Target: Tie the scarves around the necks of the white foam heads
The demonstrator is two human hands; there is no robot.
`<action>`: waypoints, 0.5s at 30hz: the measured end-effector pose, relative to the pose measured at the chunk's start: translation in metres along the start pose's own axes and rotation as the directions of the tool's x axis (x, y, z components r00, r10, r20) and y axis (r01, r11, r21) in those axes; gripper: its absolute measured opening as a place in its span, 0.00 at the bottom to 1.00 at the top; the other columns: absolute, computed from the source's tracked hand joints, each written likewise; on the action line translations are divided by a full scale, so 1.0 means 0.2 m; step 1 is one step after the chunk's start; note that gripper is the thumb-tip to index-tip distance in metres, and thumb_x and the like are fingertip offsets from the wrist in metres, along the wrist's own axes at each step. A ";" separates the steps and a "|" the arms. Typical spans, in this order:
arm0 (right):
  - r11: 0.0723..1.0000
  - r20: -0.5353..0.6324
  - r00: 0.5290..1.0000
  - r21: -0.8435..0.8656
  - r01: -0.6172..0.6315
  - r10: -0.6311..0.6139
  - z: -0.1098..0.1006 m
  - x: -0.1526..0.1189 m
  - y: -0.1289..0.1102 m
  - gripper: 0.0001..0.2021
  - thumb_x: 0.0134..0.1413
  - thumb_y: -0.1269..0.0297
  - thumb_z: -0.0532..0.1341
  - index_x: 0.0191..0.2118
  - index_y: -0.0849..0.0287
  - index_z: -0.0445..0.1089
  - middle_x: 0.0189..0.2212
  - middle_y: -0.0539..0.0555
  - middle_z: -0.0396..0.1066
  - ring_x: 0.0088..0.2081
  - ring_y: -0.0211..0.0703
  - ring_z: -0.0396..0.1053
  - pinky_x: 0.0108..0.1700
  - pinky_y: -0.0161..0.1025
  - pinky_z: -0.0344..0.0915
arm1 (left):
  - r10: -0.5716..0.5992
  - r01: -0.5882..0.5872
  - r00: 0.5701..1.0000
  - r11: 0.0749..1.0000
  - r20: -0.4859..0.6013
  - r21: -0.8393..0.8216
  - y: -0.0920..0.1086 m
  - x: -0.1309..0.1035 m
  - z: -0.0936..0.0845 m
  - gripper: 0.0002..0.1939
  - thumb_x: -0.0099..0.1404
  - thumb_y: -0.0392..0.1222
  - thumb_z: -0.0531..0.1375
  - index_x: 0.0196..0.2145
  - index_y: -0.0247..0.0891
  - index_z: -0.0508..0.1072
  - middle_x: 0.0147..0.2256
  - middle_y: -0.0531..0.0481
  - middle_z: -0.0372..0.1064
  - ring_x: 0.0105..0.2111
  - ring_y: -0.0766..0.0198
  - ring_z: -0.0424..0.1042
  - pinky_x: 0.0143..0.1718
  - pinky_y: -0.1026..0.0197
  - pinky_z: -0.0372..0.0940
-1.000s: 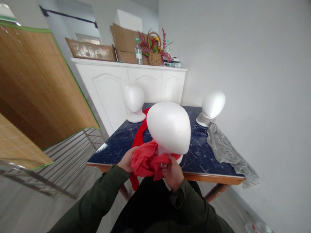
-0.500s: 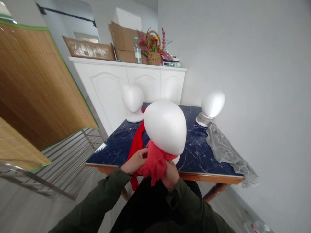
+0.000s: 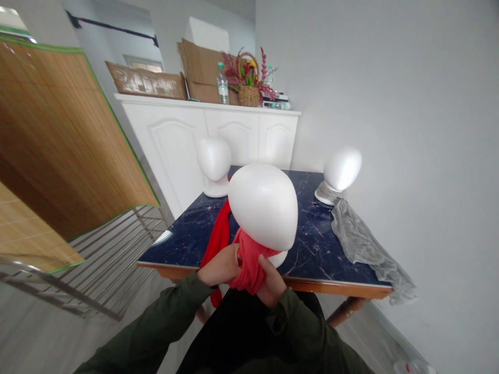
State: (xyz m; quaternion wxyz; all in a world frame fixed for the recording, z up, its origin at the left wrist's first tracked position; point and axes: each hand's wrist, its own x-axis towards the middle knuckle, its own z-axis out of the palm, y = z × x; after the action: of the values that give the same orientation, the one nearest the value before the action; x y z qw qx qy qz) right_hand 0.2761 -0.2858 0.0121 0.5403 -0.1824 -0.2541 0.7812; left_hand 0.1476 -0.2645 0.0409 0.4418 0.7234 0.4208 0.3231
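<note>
A white mannequin head stands at the near edge of the table. Around its neck is a coral-red scarf, bunched at the front. My left hand grips the scarf from the left, its fingertips tucked into the folds. On the other side my right hand is closed on the cloth, thumb on top and the other fingers mostly hidden beneath. A brighter red scarf lies along the table to the left and hangs over the front edge, partly behind my left wrist.
A second mannequin head stands at the back left. The third head, back right, has a grey scarf trailing off the table. A metal rack with a bamboo mat is at left; a white cabinet stands behind.
My left hand has moved slightly right and deeper into the scarf's folds. My right thumb now shows on top of the cloth, and the hanging front folds are gathered up.
</note>
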 end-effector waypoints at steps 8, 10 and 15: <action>0.972 -0.102 0.994 -0.234 0.010 -0.035 -0.09 0.02 0.00 0.08 0.35 0.74 0.58 0.29 0.60 0.68 0.23 0.49 0.71 0.24 0.37 0.67 0.25 0.31 0.61 | -0.254 0.325 0.943 0.840 0.214 -0.434 -0.04 0.04 -0.11 0.02 0.48 0.31 0.61 0.23 0.32 0.70 0.21 0.54 0.67 0.21 0.70 0.65 0.28 0.67 0.62; 0.942 -0.104 0.994 -0.335 0.000 -0.037 -0.14 0.03 -0.02 0.06 0.37 0.73 0.55 0.25 0.60 0.67 0.20 0.48 0.69 0.22 0.35 0.65 0.23 0.30 0.59 | -0.286 0.339 0.940 0.744 0.184 -0.576 -0.06 0.04 -0.15 0.03 0.50 0.33 0.61 0.22 0.33 0.69 0.16 0.57 0.61 0.17 0.73 0.60 0.22 0.70 0.58; 0.799 -0.205 0.956 -0.600 0.048 -0.211 -0.24 0.03 -0.07 0.05 0.40 0.71 0.55 0.25 0.61 0.67 0.19 0.47 0.68 0.22 0.35 0.63 0.24 0.30 0.57 | -0.304 0.379 0.924 0.663 0.231 -0.646 -0.09 -0.05 -0.27 0.10 0.55 0.42 0.59 0.23 0.31 0.71 0.08 0.62 0.41 0.10 0.75 0.44 0.13 0.70 0.48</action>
State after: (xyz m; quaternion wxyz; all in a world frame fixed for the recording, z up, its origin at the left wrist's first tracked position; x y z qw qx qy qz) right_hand 0.3123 -0.2670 -0.0184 0.5383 -0.4241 -0.4220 0.5935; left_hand 0.0922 -0.2480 0.0452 0.7488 0.4347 0.3780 0.3279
